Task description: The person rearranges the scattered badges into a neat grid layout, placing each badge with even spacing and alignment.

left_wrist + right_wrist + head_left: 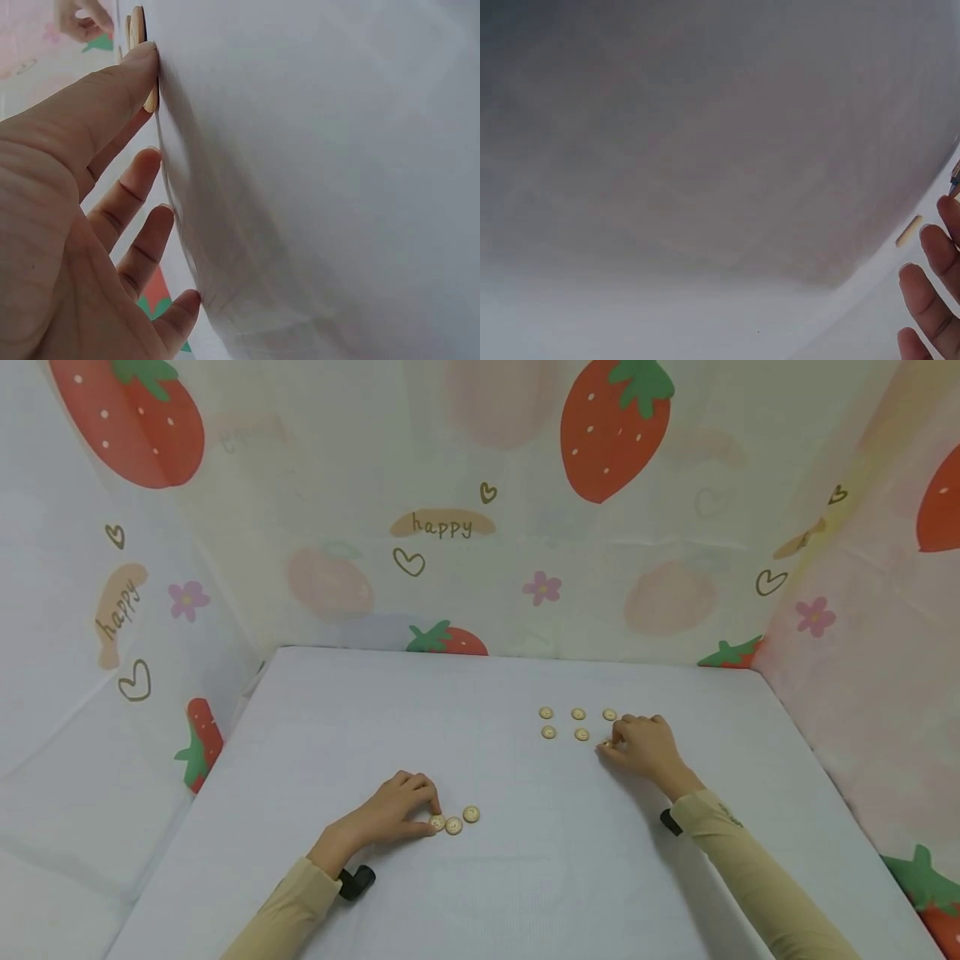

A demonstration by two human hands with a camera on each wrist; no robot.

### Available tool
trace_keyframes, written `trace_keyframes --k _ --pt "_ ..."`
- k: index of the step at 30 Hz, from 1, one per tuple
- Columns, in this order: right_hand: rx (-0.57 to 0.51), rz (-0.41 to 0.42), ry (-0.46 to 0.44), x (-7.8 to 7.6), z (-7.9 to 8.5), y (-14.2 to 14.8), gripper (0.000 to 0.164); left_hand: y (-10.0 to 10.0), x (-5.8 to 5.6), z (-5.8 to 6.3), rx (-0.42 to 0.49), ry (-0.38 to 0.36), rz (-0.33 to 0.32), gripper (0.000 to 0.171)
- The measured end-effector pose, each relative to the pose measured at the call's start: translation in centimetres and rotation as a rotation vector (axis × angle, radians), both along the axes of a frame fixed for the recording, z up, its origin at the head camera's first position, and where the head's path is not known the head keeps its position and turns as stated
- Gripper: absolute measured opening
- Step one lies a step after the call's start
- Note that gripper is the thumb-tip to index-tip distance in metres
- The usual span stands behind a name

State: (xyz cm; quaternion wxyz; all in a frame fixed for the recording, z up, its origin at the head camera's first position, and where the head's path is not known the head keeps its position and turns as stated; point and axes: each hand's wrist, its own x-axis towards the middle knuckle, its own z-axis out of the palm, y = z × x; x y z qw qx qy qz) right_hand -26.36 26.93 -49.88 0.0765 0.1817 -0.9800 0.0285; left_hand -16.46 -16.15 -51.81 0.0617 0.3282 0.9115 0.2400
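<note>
My left hand pinches a round wooden button between thumb and index finger, down at the white tabletop. Two similar buttons lie to its right: a middle button close beside it and a right-hand button slightly farther off. In the left wrist view, the pinched button shows edge-on by the thumb tip. Farther back, my right hand pinches another button, mostly covered by the fingers. Just beyond these fingers lies a back-row button.
Left of my right hand, more buttons lie in two rows, among them a back-left button and a front-left button. The white tabletop meets a strawberry-print curtain at the back and sides.
</note>
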Motion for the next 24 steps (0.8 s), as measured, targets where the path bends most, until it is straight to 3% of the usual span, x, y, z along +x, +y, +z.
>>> trace_keyframes --k 24 --pt "0.019 -0.111 -0.092 -2.1 0.1 0.7 0.039 0.1 0.1 0.2 0.008 0.006 -0.002 0.018"
